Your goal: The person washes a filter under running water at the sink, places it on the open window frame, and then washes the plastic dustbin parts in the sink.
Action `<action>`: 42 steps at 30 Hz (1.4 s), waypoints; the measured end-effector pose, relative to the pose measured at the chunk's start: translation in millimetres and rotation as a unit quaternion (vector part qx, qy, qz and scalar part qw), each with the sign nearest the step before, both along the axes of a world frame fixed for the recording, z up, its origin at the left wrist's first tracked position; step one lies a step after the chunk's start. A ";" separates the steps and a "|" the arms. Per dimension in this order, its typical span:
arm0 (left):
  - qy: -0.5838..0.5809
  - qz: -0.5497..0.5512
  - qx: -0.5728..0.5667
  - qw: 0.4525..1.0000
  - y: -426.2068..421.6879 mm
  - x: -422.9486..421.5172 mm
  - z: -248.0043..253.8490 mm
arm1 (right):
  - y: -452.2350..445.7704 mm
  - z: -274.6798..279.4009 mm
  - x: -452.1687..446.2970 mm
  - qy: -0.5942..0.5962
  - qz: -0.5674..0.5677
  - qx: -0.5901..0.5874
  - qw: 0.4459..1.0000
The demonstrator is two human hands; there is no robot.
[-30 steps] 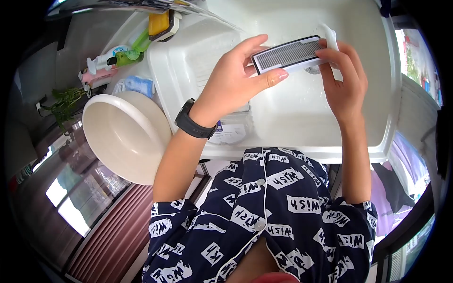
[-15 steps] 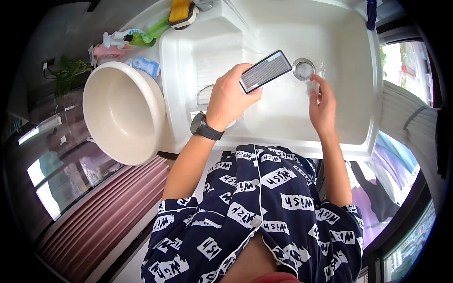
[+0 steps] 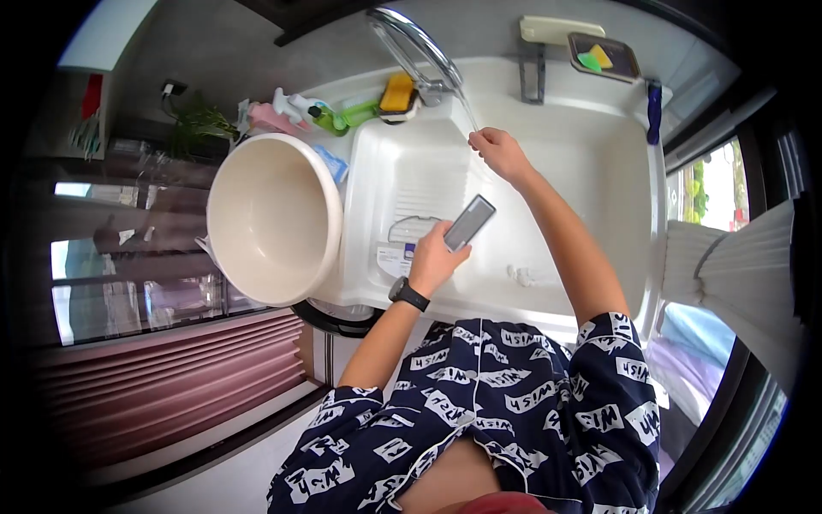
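My left hand (image 3: pixel 437 261), with a black watch on its wrist, is closed around a small rectangular pleated filter (image 3: pixel 470 223) with a dark frame. It holds the filter tilted above the white sink (image 3: pixel 591 188). My right hand (image 3: pixel 501 154) reaches up to the thin water stream (image 3: pixel 467 111) falling from the chrome faucet (image 3: pixel 419 43). Its fingers are pressed together at the stream; whatever they may hold is hidden. A clear, roughly half-round piece (image 3: pixel 414 229) and a white labelled item (image 3: pixel 394 259) lie by the ribbed washboard, left of the filter. White wet bits (image 3: pixel 527 276) rest on the basin floor.
A large cream basin (image 3: pixel 270 223) stands tilted at the sink's left. Along the back left edge are a yellow brush (image 3: pixel 397 92), a green bottle (image 3: pixel 329 119) and a blue cloth (image 3: pixel 330 163). A dish with sponges (image 3: pixel 603 56) sits on the back right ledge.
My right hand has moved from beside the drain up to the water stream. My left hand has lowered the filter toward me. The view has shifted, bringing the faucet into sight.
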State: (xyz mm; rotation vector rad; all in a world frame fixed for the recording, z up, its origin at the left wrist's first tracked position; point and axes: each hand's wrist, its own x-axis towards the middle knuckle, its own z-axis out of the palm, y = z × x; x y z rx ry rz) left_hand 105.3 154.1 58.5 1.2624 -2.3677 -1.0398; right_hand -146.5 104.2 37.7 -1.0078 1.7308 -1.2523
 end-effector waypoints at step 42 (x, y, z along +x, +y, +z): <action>0.029 0.028 0.045 0.998 -108.3 -2.7 12.8 | 64.5 64.9 -83.7 0.194 0.091 0.110 0.971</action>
